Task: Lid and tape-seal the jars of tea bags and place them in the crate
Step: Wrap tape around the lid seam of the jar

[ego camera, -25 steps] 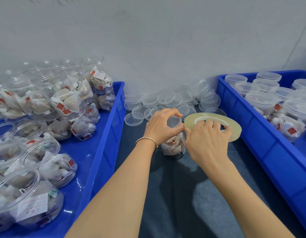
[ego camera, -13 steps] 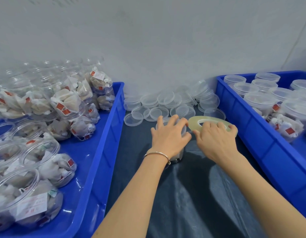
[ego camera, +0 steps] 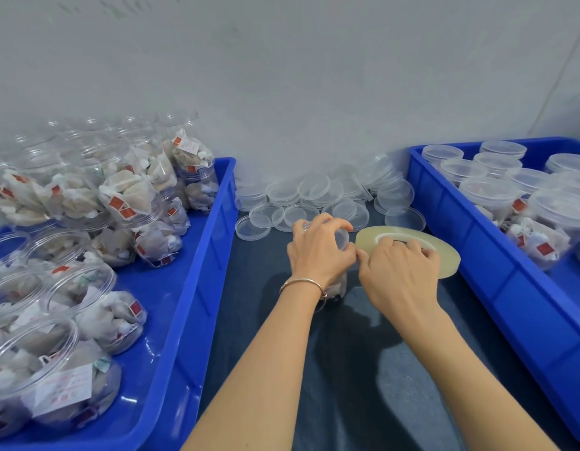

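Observation:
A clear plastic jar of tea bags (ego camera: 340, 288) stands on the dark mat (ego camera: 347, 369) in the middle, mostly hidden by my hands. My left hand (ego camera: 318, 252) curls over its clear lid (ego camera: 342, 237) and grips the top. My right hand (ego camera: 399, 271) holds a wide flat roll of clear tape (ego camera: 445, 255), fingers through its core, right beside the jar. The thumbs of both hands meet at the jar's right side. A blue crate (ego camera: 497, 288) at the right holds several lidded jars (ego camera: 490, 193).
A blue crate (ego camera: 191, 314) at the left is full of open jars of tea bags (ego camera: 132, 209), some lying on their sides. Several loose clear lids (ego camera: 314, 203) lie piled against the grey wall behind the jar.
My left hand went from lying flat on the lid to curling around it. The tape roll in my right hand has tilted and come nearer, close against the jar.

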Demonstrator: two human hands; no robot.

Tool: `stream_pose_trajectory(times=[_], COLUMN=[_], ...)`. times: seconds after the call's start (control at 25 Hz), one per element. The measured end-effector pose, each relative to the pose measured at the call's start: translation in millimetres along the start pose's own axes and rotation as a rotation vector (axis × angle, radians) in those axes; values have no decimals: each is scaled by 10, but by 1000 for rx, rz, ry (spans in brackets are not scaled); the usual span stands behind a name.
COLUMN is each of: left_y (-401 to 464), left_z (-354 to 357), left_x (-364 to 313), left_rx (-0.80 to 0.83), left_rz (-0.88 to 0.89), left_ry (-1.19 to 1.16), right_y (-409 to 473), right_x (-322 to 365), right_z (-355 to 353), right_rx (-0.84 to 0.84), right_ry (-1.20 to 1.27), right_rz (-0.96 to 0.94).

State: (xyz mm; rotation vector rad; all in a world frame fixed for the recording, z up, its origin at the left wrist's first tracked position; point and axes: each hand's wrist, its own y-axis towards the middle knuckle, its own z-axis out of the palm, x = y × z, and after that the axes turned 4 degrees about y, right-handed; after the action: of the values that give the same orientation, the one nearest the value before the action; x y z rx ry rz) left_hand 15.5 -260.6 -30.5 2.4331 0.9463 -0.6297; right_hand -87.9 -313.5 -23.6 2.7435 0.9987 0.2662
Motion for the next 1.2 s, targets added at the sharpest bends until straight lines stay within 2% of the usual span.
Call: stream_pose_trajectory(times=[0.16, 0.24, 0.32, 0.4, 0.44, 0.56, 0.68, 0.88, 0.96, 1.08, 1.12, 1.2], left_y=[10, 62, 170, 298, 306, 156, 99, -19, -81, -182, -220, -230], left_z=[-6, -1, -31, -107, -122, -151, -116, -102, -124, -98, -53, 15], left_x=[49, 53, 53, 78, 103, 236, 278, 322, 358, 181, 18, -378], left_rx=[3, 7, 14, 16, 10, -91, -166, -207, -215, -273, -299, -353], left_rz=[65, 69, -78, -258, -255, -97, -68, 0, 10, 56, 120, 262], left_ry=[19, 14, 22, 0, -29, 20, 33, 56, 23, -55, -88, -228], right_y=[-57, -106, -252, -362, -359, -164, -15, 8, 38, 113, 148, 251], right_x=[58, 103, 255, 377, 366, 184, -9, -31, -108, -136, -144, -264], right_z=[-156, -282, -453, -572, -571, -411, -26, 623, 721, 562, 439, 184], right_rx=[70, 37, -180, -518, -564, -446, -34, 272, 307, 268, 211, -23], right_ry=[-10, 23, 193, 385, 391, 234, 74, 64, 109, 558, 725, 962], right_rz=[11, 23, -98, -215, -231, -175, -66, -151, -249, -417, -475, -504])
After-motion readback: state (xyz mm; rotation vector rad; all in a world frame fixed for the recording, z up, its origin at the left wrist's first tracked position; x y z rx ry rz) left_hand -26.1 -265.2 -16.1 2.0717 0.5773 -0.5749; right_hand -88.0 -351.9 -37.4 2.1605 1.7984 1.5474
